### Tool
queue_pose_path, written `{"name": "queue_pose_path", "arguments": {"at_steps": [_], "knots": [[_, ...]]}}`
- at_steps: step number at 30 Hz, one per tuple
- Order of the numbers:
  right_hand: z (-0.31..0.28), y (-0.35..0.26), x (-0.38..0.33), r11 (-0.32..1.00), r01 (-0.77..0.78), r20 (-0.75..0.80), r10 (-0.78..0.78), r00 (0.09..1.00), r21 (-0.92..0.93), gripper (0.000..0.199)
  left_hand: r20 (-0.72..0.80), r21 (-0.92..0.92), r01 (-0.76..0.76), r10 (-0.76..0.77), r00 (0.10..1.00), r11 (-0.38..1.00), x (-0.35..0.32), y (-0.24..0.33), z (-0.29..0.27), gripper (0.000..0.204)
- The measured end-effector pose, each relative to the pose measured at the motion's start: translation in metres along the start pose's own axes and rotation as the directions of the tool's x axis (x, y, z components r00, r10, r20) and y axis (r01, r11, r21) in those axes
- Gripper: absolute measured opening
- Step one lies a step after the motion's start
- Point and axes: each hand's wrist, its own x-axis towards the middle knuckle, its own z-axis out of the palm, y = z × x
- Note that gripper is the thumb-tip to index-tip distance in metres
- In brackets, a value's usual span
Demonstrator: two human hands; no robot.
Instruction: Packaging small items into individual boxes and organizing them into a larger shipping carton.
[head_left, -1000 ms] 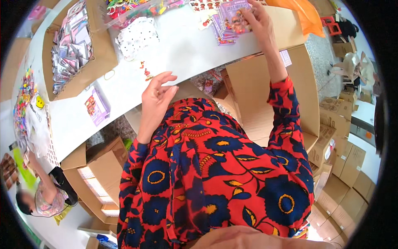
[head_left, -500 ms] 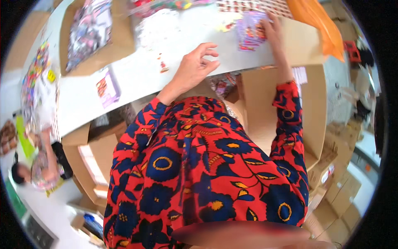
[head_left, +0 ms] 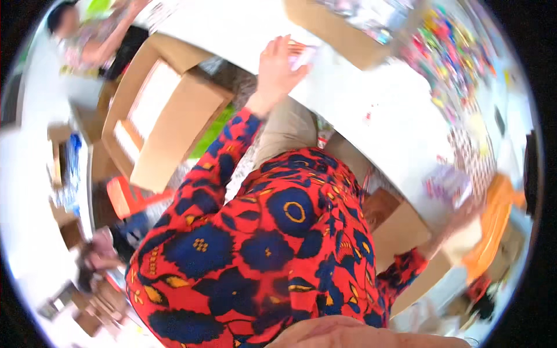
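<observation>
My left hand [head_left: 277, 71] reaches over the near edge of the white table [head_left: 342, 93]. Its fingers and thumb close around a small purple packet [head_left: 303, 57] with a reddish print. Far to the right, my right hand [head_left: 464, 213] is at a group of purple packets [head_left: 448, 187]. Motion blurs its fingers, so whether it grips them cannot be made out. A tiny red-and-white piece [head_left: 368, 116] lies on the tabletop between my hands.
Cardboard boxes stand below the table at the left [head_left: 174, 110] and right [head_left: 406, 232]. Another carton [head_left: 333, 35] sits on top, near a heap of colourful small packs [head_left: 449, 52]. Orange plastic [head_left: 490, 226] hangs at the right end. A co-worker [head_left: 96, 43] is at far left.
The view has swung to the left. My left hand, empty before, has moved left to the single purple packet and closed around it. My right hand stays by the other packets.
</observation>
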Motion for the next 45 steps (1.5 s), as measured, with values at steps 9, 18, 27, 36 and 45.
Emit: {"name": "queue_pose_path", "arguments": {"at_steps": [9, 18, 27, 36, 45], "knots": [[0.149, -0.056, -0.037, 0.587, 0.676, 0.620, -0.342, 0.706, -0.446, 0.035, -0.020, 0.299, 0.324, -0.333, 0.943, 0.898, -0.015, -0.036, 0.027, 0.095], [0.197, -0.074, -0.080, 0.763, 0.569, 0.733, -0.191, 0.652, -0.308, 0.031, -0.031, 0.292, 0.295, -0.299, 0.954, 0.910, -0.010, -0.030, 0.033, 0.092], [0.199, -0.062, -0.093, 0.828, 0.495, 0.788, -0.111, 0.606, -0.264, 0.035, -0.184, 0.150, 0.204, -0.175, 0.967, 0.967, -0.013, 0.000, -0.007, 0.085], [0.240, -0.073, -0.121, 0.833, -0.541, 0.778, 0.263, 0.570, 0.115, 0.051, 0.122, -0.285, -0.180, 0.222, 0.967, 0.941, -0.045, 0.099, -0.009, 0.059], [0.210, -0.063, -0.119, 0.978, -0.195, 0.569, 0.119, 0.814, 0.074, 0.035, 0.429, -0.424, 0.033, 0.168, 0.888, 0.905, -0.064, 0.136, 0.006, 0.088]]}}
